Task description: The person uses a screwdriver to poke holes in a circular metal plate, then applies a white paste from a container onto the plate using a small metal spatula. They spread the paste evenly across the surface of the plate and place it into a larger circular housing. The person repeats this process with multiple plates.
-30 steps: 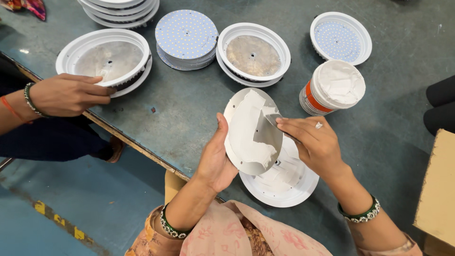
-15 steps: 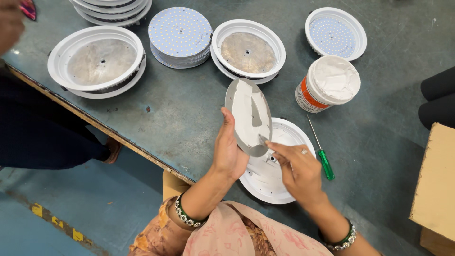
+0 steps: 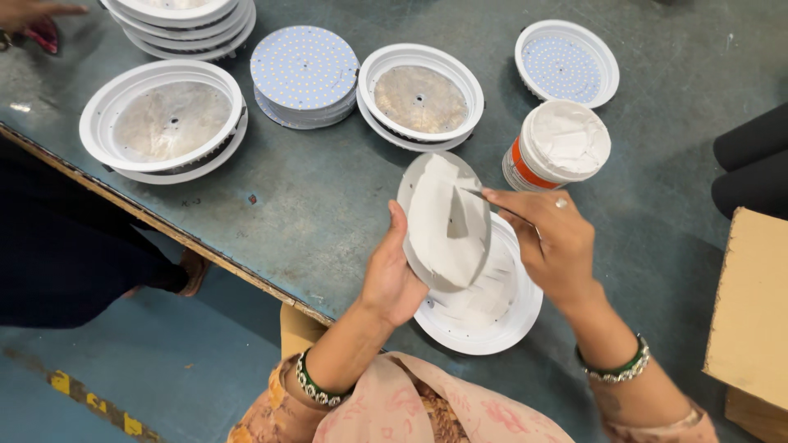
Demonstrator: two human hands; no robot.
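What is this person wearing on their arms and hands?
Both hands are bare. The left wrist carries a green beaded bangle, the right wrist a similar green one. A small ring sits on the right hand. Peach patterned sleeves show lower down.

Assembly workshop: metal workbench (image 3: 312, 205), stacked lamp housings (image 3: 176, 20), LED discs (image 3: 304, 70).

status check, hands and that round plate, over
Left hand grips round plate, tilted on edge. Right hand holds thin tool tip to its white-coated face. White housing beneath; paste tub just beyond.
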